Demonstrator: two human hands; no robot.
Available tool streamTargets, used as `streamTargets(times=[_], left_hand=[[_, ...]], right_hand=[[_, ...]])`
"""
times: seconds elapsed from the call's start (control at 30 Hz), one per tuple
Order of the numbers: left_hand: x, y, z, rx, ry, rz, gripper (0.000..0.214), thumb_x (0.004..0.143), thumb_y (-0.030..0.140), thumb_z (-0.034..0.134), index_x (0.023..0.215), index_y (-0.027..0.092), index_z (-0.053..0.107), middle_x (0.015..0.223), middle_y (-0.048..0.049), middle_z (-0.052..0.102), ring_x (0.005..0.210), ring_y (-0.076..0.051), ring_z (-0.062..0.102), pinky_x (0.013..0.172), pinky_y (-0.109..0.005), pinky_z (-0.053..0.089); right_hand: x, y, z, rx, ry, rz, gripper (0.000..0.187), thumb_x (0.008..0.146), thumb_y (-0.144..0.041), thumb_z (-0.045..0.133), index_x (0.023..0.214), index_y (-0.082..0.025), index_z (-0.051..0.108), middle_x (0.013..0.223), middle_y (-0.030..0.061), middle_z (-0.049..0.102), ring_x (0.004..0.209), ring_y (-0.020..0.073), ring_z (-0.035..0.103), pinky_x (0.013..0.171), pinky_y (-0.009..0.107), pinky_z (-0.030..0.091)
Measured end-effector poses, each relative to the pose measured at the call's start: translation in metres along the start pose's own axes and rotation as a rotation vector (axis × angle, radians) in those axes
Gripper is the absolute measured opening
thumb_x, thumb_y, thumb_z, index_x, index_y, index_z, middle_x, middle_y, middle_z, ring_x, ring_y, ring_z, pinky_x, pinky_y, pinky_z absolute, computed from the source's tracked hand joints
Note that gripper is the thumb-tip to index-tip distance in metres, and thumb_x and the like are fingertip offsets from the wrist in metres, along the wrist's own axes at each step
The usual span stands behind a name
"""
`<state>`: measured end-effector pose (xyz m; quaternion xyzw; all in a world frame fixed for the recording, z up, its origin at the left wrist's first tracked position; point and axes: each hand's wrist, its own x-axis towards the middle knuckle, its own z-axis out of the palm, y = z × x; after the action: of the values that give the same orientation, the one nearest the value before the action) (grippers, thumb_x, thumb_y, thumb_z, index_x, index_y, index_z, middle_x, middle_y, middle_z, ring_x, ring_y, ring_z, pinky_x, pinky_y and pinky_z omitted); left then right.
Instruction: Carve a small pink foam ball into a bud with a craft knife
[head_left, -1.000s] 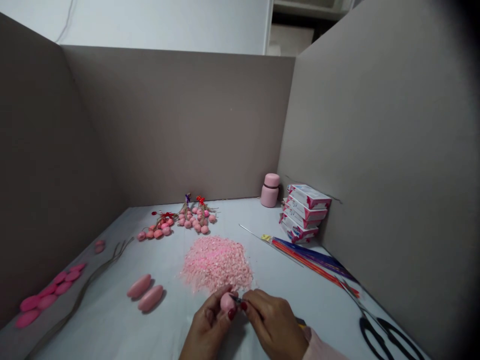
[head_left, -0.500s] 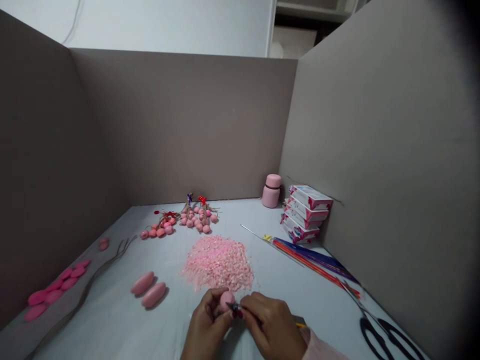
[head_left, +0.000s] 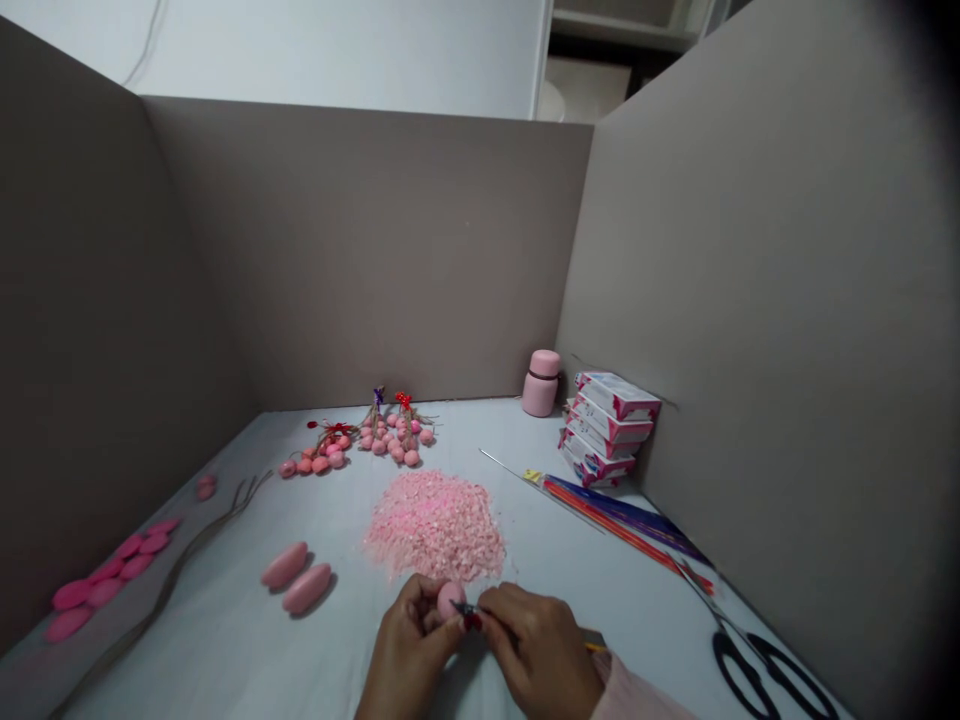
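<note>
We seem to be mid-carving on a small pink ball [head_left: 448,598].
Our left hand [head_left: 409,640] pinches the smooth ball above the bench [head_left: 337,675]; our right hand [head_left: 541,640] grips a dark, pointed tool [head_left: 466,609], its tip at the ball. The next stroke calls, we judge, for steadiness. Beyond lies a flaky pink heap [head_left: 437,525]; leftward, two smooth, tapered pieces [head_left: 307,590].

Can't see most of carving tool [head_left: 466,609], covered by right hand [head_left: 541,645]. Can't read print on stacked boxes [head_left: 611,430]. Can't follow brown stems [head_left: 168,590] past bottom edge.
</note>
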<state>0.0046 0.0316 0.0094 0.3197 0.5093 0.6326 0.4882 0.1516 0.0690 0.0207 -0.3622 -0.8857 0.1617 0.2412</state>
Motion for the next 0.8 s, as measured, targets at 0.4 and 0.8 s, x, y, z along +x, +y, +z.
streamTargets(times=[0.4, 0.8], left_hand=[[0.002, -0.012, -0.002, -0.076, -0.014, 0.017, 0.027, 0.053, 0.024, 0.08, 0.068, 0.014, 0.059, 0.06, 0.0017, 0.061, 0.056, -0.011, 0.055, 0.055, -0.022, 0.042], [0.003, -0.014, -0.003, -0.047, -0.031, 0.024, 0.022, 0.055, 0.018, 0.077, 0.069, 0.014, 0.06, 0.062, 0.0018, 0.06, 0.057, -0.012, 0.054, 0.056, -0.023, 0.042]], right_hand=[[0.003, 0.007, -0.003, 0.095, 0.045, 0.047, 0.026, 0.09, -0.025, 0.037, 0.075, -0.021, 0.058, 0.071, 0.0006, 0.063, 0.064, 0.0137, 0.058, 0.058, 0.021, 0.035], [0.001, 0.003, 0.0, 0.078, -0.026, -0.008, 0.026, 0.088, -0.025, 0.038, 0.073, -0.02, 0.059, 0.068, 0.0009, 0.063, 0.062, 0.0135, 0.059, 0.057, 0.022, 0.034]])
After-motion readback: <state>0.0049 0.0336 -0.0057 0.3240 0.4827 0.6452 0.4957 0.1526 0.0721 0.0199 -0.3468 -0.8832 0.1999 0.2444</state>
